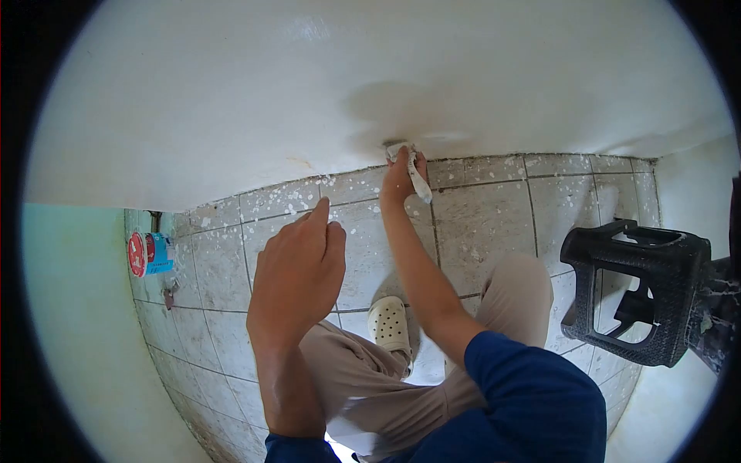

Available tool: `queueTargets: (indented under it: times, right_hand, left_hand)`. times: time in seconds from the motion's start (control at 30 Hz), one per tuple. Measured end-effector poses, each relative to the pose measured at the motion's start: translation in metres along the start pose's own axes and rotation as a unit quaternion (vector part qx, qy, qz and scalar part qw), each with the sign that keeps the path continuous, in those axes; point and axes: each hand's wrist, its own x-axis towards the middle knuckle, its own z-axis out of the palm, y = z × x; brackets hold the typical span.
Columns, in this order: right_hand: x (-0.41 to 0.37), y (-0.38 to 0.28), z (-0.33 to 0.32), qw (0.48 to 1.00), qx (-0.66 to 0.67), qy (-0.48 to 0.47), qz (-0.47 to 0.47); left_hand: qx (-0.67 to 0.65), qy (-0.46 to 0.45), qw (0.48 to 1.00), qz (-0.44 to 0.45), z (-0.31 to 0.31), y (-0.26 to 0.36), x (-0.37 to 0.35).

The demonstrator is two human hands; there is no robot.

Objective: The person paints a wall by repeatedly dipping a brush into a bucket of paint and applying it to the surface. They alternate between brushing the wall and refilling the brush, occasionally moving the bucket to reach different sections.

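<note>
My right hand [397,184] is closed on a crumpled white cloth or paper [419,181], pressed against the foot of the white wall [309,92] where it meets the tiled floor [482,212]. One end of the white piece hangs down over the hand. Beside a small dark patch at the wall's base, my fingertips touch the wall. Nearer the camera, my left hand [297,270] hovers over the floor with its back up. Its index finger points toward the wall, apart from the thumb; the other fingers are mostly hidden. Nothing shows in it.
At the right stands a black plastic step or stool frame [671,301]. A red and blue tub [150,255] lies near the left wall. White spots dot the tiles along the wall. A cream clog [388,324] is on my foot, between my bent knees.
</note>
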Motion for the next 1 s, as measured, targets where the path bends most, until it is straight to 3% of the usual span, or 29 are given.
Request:
queueTargets:
  times: [0.03,0.07,0.17,0.2,0.3,0.33,0.43,0.47,0.57,0.6,0.7,0.8,0.9,0.93,1.0]
  right_hand:
    - [-0.012,-0.027,0.011,0.998,0.063,-0.006,0.009]
    - [-0.020,-0.025,-0.001,0.998,0.035,-0.043,-0.037]
    - [-0.040,0.007,-0.011,0.994,0.037,0.069,0.072]
    - [-0.038,0.018,-0.006,0.989,-0.017,0.098,0.112]
    - [-0.016,0.029,0.023,0.992,0.079,0.046,0.081]
    - [-0.028,0.003,0.023,0.991,0.105,0.042,0.072]
    - [-0.056,-0.025,-0.009,0.998,0.046,0.029,0.037]
    - [-0.050,-0.011,-0.012,0.989,0.065,0.107,0.073]
    - [-0.003,0.041,-0.007,0.981,0.070,0.143,0.107]
    - [0.011,0.019,0.003,0.994,0.061,0.069,0.064]
    - [-0.001,-0.112,0.033,0.983,0.140,0.113,0.022]
    - [-0.023,-0.213,0.037,0.970,0.225,0.035,-0.081]
    - [-0.006,-0.166,0.026,0.989,0.119,0.061,-0.059]
    - [0.013,-0.099,0.007,0.992,0.114,0.036,-0.049]
    - [0.040,0.005,-0.035,0.995,-0.036,0.093,-0.005]
  left_hand:
    - [-0.009,-0.001,1.000,0.007,0.001,0.000,0.000]
    - [-0.016,0.001,1.000,0.016,0.002,0.000,0.001]
    - [-0.011,0.003,1.000,0.015,0.001,0.004,0.002]
    - [-0.005,0.005,1.000,0.012,0.002,0.006,0.003]
    - [0.003,-0.008,1.000,0.011,0.003,0.007,0.001]
    - [0.006,-0.005,1.000,0.009,0.004,0.006,0.002]
    - [0.020,-0.003,0.999,0.031,0.005,0.003,0.008]
    - [0.023,0.001,0.999,0.049,0.007,0.000,0.010]
    - [0.031,0.009,0.997,0.074,0.008,0.000,0.017]
    - [0.035,-0.001,0.997,0.071,0.011,-0.001,0.017]
    - [0.044,0.003,0.996,0.082,0.017,-0.003,0.029]
    - [0.065,-0.028,0.995,0.075,0.018,0.013,0.038]
    - [0.008,-0.021,0.996,0.082,0.015,0.028,0.034]
    - [0.020,-0.031,0.996,0.077,0.017,0.030,0.035]
    - [0.046,-0.051,0.996,0.065,0.020,0.032,0.039]
